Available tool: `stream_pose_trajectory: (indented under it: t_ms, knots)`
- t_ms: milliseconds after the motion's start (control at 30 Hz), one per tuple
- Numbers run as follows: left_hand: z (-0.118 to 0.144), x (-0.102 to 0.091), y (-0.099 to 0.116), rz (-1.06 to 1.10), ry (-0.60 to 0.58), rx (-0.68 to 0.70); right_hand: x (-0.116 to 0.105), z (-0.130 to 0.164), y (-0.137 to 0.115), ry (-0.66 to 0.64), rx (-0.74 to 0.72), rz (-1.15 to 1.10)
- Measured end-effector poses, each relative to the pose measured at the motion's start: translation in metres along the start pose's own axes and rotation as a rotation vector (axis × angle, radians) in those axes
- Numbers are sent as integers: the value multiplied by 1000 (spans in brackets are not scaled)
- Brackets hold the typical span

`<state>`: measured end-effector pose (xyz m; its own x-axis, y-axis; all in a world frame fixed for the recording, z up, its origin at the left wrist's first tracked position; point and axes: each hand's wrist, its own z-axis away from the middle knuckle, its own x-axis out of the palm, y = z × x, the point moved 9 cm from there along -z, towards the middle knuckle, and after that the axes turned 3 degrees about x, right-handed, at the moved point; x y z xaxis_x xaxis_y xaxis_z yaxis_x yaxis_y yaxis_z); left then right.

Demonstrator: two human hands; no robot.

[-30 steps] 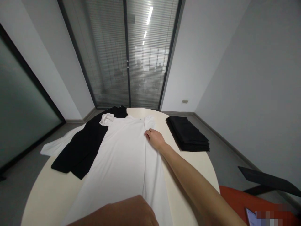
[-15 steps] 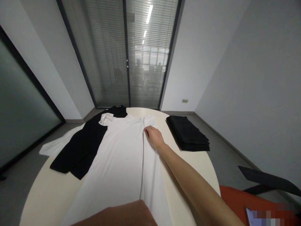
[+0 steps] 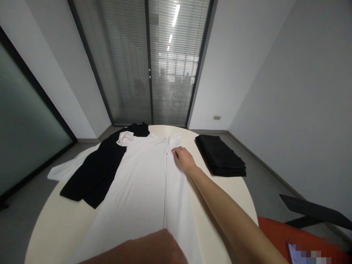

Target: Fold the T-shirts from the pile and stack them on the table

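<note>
A white short-sleeved shirt (image 3: pixel 140 179) lies lengthwise down the table, its right side turned over into a long strip with a straight edge. Over the upper part of that strip is my right hand (image 3: pixel 184 158), just right of the edge. Its fingers are loosely curled, a gap shows between thumb and fingers, and no cloth appears between them. Low in the view, my left hand (image 3: pixel 156 244) is over the near part of the shirt. Only its back and wrist show; the fingers are hidden.
Black garments (image 3: pixel 95 168) lie along the left of the round table (image 3: pixel 49 227), over another white cloth (image 3: pixel 73 161) hanging past the edge. A folded black stack (image 3: pixel 220 156) rests at right. Beyond it stands a red-seated chair (image 3: pixel 271 234) with a phone (image 3: pixel 295 253) on it.
My right hand has shifted slightly right, off the strip's edge, and its fingertips have come away from that edge. My left hand has barely moved.
</note>
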<state>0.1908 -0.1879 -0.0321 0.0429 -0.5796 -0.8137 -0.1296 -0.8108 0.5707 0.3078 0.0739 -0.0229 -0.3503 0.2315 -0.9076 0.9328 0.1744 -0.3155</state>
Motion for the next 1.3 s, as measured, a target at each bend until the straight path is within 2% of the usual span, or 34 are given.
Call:
stream_pose_trajectory:
  t_ms: [67,200,333,433,533,667,800,900,1033,1133,1300]
  knots:
    - [-5,-5,-4,-96,69,14,-3,1,6,5,-6,26]
    - [-8,-5,-6,-483,225,58,12,8,4,-102,-145,62]
    - [-9,10,-10,-619,201,68,15,11,4,-118,-129,101]
    - [-10,4,-8,-572,153,61,12,8,1,-108,-84,115]
    - [-10,-14,-11,-400,74,41,11,4,-1,-99,-45,129]
    - [-6,-37,-35,-254,74,-97,12,0,0,-78,-47,141]
    - [-2,-36,-49,-191,63,-136,10,-10,4,-82,-17,139]
    - [1,-41,-51,-157,119,-155,6,-22,7,-62,33,155]
    - [9,-58,-68,-219,224,-354,-1,-41,14,12,145,181]
    - [14,-58,-79,-251,202,-461,-1,-57,17,22,231,199]
    - [17,-56,-86,-237,195,-478,6,-81,17,-15,353,263]
